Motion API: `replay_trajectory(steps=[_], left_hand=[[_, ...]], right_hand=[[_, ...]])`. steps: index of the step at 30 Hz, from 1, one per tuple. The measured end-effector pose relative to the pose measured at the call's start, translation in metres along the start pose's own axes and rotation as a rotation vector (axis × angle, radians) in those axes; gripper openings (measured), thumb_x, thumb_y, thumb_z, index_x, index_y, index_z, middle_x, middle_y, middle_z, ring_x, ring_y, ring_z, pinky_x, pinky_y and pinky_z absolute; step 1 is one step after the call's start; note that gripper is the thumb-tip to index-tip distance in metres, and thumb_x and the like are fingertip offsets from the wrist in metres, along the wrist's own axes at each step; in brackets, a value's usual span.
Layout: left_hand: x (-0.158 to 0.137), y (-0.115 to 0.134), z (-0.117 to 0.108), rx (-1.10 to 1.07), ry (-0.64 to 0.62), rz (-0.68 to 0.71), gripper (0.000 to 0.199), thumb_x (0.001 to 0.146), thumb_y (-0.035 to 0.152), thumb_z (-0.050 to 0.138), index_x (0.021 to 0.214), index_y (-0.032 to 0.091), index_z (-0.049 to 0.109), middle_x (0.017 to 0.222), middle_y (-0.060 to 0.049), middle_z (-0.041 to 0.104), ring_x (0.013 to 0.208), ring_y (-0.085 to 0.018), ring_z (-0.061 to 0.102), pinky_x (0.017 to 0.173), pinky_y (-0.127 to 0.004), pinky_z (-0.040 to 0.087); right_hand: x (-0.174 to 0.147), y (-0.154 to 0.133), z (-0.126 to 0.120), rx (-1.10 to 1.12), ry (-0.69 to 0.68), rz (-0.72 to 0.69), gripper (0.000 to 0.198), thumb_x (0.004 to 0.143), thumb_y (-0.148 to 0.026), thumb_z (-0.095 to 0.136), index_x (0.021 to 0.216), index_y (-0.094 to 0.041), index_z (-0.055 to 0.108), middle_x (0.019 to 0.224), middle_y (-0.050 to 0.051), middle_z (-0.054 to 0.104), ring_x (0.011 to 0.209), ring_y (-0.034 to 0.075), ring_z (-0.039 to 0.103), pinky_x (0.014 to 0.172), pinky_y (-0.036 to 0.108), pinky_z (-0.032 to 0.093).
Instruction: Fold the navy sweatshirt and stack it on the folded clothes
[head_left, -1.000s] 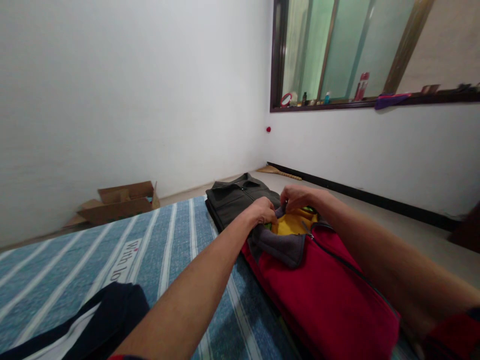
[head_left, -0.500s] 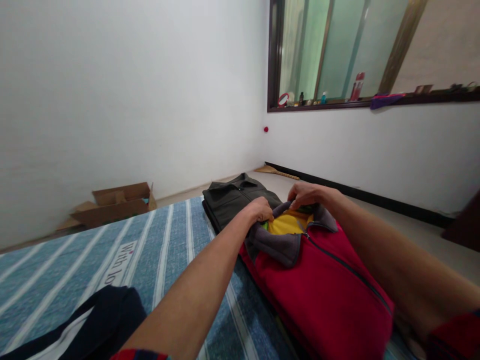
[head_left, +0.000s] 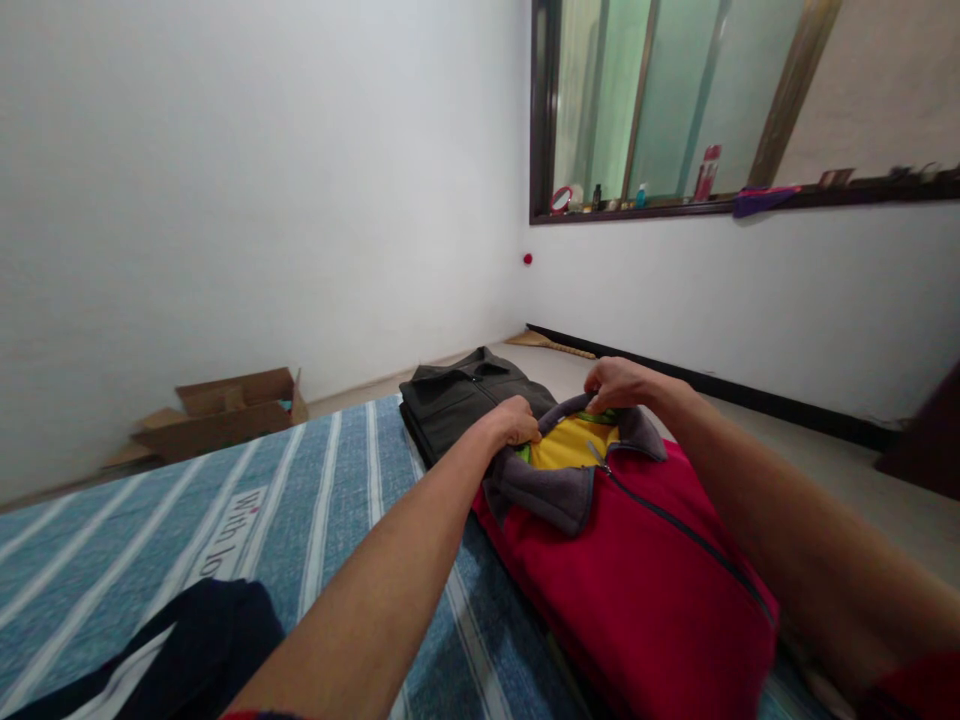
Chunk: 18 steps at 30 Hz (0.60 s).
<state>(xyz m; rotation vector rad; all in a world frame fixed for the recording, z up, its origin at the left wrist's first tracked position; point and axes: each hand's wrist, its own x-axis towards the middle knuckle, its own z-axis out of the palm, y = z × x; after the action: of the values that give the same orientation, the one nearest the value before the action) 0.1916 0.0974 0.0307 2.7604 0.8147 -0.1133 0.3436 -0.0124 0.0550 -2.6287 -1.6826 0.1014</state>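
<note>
A folded red jacket (head_left: 637, 570) with a grey collar, a front zipper and a yellow lining lies on the bed. My left hand (head_left: 516, 421) pinches the left side of its collar. Farther to the right, my right hand (head_left: 616, 382) grips the back edge of the same collar, its fingertips partly hidden by the fabric. Just beyond the red jacket rests a folded dark grey jacket (head_left: 469, 395), its collar facing away from me.
Blue striped bedding (head_left: 330, 520) covers the bed. A dark navy garment (head_left: 217, 635) with a white stripe lies at the lower left. Past the bed's far edge, an open cardboard box (head_left: 225, 410) stands by the wall. A straw broom (head_left: 551, 344) lies on the floor.
My right hand has moved slightly up and to the right, drawing the collar's back edge wider. More of the yellow lining shows between my hands. The view has shifted a little.
</note>
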Motion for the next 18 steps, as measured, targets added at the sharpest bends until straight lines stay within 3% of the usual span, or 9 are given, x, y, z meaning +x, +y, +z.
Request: replay_trajectory(steps=[3,8,18], left_hand=[[0.003,0.001,0.002,0.022,-0.001,-0.006,0.017,0.066,0.018,0.061,0.077,0.01,0.071,0.073,-0.005,0.067,0.064,-0.015,0.058,0.052,-0.021,0.04],[0.011,0.001,0.006,0.052,0.0,-0.026,0.024,0.064,0.019,0.061,0.084,0.009,0.071,0.082,-0.009,0.07,0.07,-0.017,0.061,0.052,-0.021,0.041],[0.019,-0.005,0.008,0.012,0.057,-0.09,0.026,0.062,0.024,0.062,0.082,0.011,0.071,0.077,-0.008,0.07,0.07,-0.017,0.062,0.051,-0.019,0.041]], right_hand=[[0.0,-0.001,0.002,-0.047,0.052,0.093,0.021,0.064,-0.022,0.062,0.082,-0.016,0.072,0.081,0.009,0.068,0.075,0.02,0.062,0.058,0.023,0.041],[0.001,-0.016,0.017,-0.064,0.16,0.175,0.027,0.071,-0.018,0.056,0.094,-0.014,0.071,0.099,0.016,0.067,0.092,0.026,0.062,0.069,0.028,0.045],[0.004,-0.014,0.029,0.073,0.266,0.251,0.024,0.07,-0.014,0.057,0.089,-0.017,0.072,0.101,0.015,0.067,0.095,0.026,0.061,0.071,0.028,0.046]])
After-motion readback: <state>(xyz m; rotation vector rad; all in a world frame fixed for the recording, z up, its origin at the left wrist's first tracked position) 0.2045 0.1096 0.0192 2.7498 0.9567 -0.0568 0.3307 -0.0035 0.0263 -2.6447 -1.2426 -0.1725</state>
